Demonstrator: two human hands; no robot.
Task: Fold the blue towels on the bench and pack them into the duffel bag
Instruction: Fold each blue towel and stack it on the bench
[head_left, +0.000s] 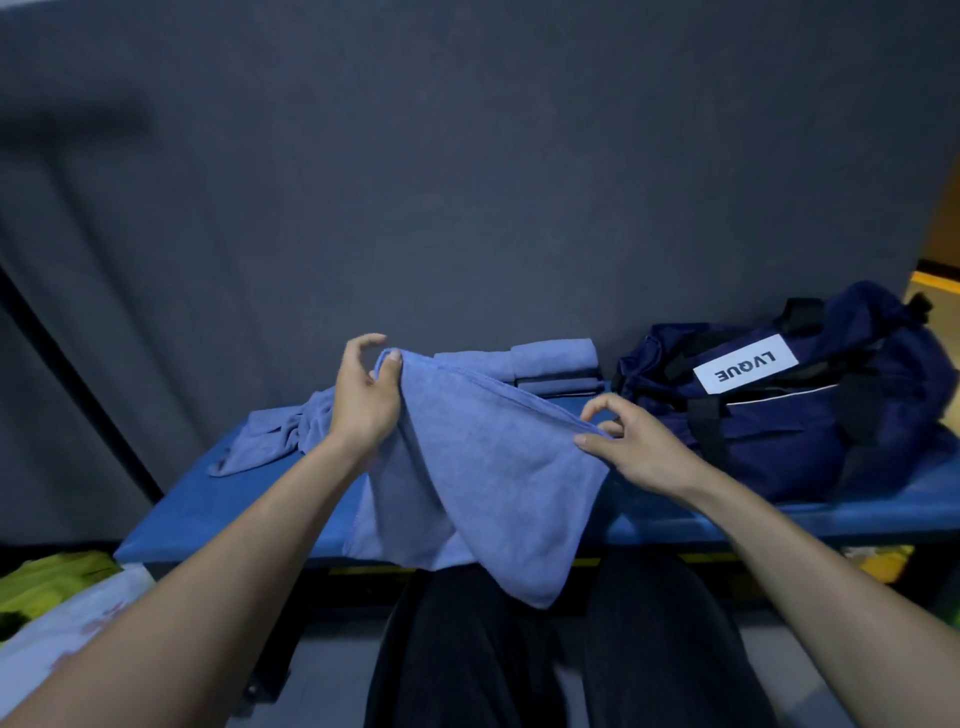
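Blue towel pinched by left hand and right hand; top edge stretched between hands, sloping down toward right; lower corner hanging.

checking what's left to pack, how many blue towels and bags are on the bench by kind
Light blue terry towel held up in both hands: 1
Crumpled light blue towel, unfolded: 1
Folded light blue towels, stacked: at least 2
Navy fabric duffel bag: 1
Total: at least 5

Blue towel draped off bench, navy duffel bag right.
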